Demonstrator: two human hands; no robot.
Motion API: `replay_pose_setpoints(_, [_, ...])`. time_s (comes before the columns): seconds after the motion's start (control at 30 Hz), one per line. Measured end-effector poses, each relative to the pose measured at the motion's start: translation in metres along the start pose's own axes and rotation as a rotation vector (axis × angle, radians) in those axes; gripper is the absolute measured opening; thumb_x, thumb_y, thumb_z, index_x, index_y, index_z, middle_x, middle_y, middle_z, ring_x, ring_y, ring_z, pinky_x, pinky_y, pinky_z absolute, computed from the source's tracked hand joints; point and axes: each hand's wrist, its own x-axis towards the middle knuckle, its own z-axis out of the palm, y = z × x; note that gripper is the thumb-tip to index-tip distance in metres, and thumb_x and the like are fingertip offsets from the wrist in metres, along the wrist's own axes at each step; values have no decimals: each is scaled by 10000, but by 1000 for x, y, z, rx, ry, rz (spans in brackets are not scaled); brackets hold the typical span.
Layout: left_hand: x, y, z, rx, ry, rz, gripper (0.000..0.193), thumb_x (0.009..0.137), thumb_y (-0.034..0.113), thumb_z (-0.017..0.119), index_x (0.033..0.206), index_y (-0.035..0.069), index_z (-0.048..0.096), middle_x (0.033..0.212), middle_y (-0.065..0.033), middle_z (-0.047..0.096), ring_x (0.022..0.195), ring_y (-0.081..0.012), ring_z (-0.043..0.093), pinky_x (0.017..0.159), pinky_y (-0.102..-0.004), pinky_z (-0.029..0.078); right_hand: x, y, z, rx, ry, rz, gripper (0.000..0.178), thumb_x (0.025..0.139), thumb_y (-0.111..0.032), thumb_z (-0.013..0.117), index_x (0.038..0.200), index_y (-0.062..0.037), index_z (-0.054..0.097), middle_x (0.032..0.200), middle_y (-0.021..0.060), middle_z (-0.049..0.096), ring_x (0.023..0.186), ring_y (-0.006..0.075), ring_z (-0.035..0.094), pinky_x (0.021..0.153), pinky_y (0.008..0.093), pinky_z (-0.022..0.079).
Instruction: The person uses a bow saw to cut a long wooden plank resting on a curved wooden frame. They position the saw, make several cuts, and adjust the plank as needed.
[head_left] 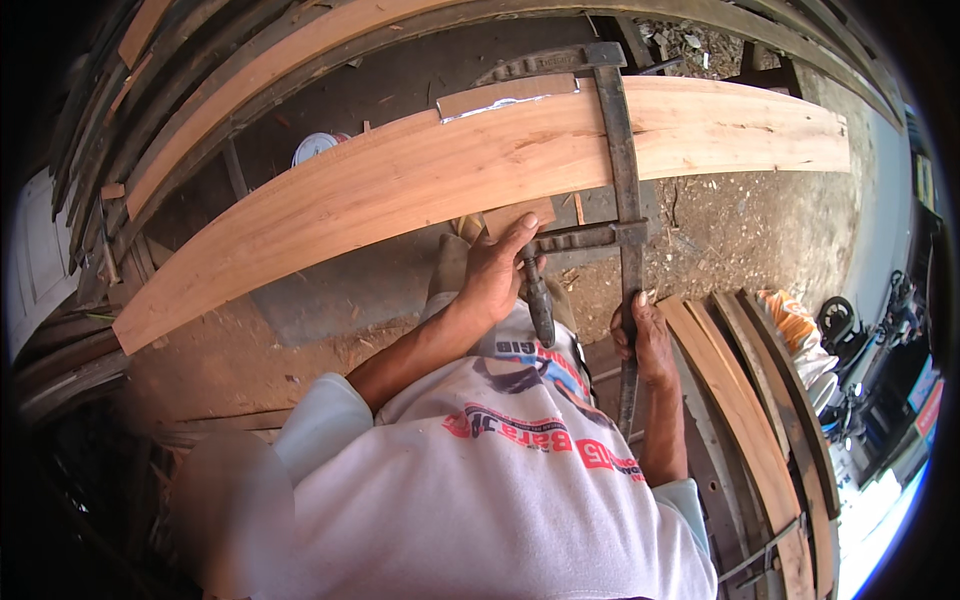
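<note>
A long pale wooden plank (400,180) lies across in front of me. A dark metal bar clamp (619,140) spans its width, its far jaw (535,66) near a small brown wood piece (505,97) on the plank's far edge, bordered by a whitish strip. My left hand (492,275) is closed at the near edge, thumb against a small wood block (540,208), fingers partly hidden behind the clamp's screw. The screw's handle (539,310) points toward me. My right hand (648,340) wraps round the lower part of the clamp bar.
Long boards (300,45) lie along the far and left sides. More planks (740,400) are stacked at my right, with an orange and white sack (795,325) beyond. A round white-lidded can (315,147) stands behind the plank. Shavings (740,230) litter the ground.
</note>
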Motion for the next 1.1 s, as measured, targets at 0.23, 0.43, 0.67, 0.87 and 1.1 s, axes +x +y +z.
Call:
replay_pose_setpoints(0.23, [-5, 9, 3, 137, -16, 54, 381, 955, 233, 741, 1261, 76, 578, 1201, -55, 637, 1056, -155, 626, 822, -380, 596, 4, 5, -4, -25, -22, -20, 647, 1053, -642, 441, 841, -50, 591, 582, 6, 462, 460, 96, 412, 437, 250, 324])
replay_pose_setpoints(0.43, [-11, 18, -18, 124, -332, 88, 419, 1002, 198, 655, 1358, 23, 522, 1285, -93, 615, 1145, -184, 614, 960, -396, 567, 5, 6, -6, -5, -31, 0, 658, 1045, -660, 438, 838, -55, 592, 582, 1, 461, 457, 96, 408, 438, 249, 322])
replay_pose_setpoints(0.67, [-15, 3, -21, 132, -353, 23, 432, 1060, 215, 578, 1408, -22, 481, 1325, -109, 596, 1246, -203, 592, 1074, -367, 495, 7, 6, -6, 30, -57, 4, 663, 1038, -674, 437, 858, -56, 599, 582, -3, 461, 455, 94, 405, 434, 247, 320])
replay_pose_setpoints(0.87, [-10, -3, -35, 251, -470, -16, 454, 1084, 210, 527, 1450, -48, 452, 1430, -163, 580, 1336, -239, 564, 1113, -390, 464, 3, 6, -5, 34, -65, 12, 669, 1033, -683, 437, 871, -56, 604, 583, -3, 461, 452, 97, 409, 434, 249, 328])
replay_pose_setpoints(1.1, [-22, -6, -42, 412, -680, -181, 444, 1054, 165, 572, 1451, -14, 487, 1400, -179, 613, 1322, -249, 564, 1128, -420, 437, 4, 6, -6, 52, -72, 24, 669, 1034, -680, 435, 859, -56, 599, 576, -2, 456, 447, 100, 415, 433, 250, 331])
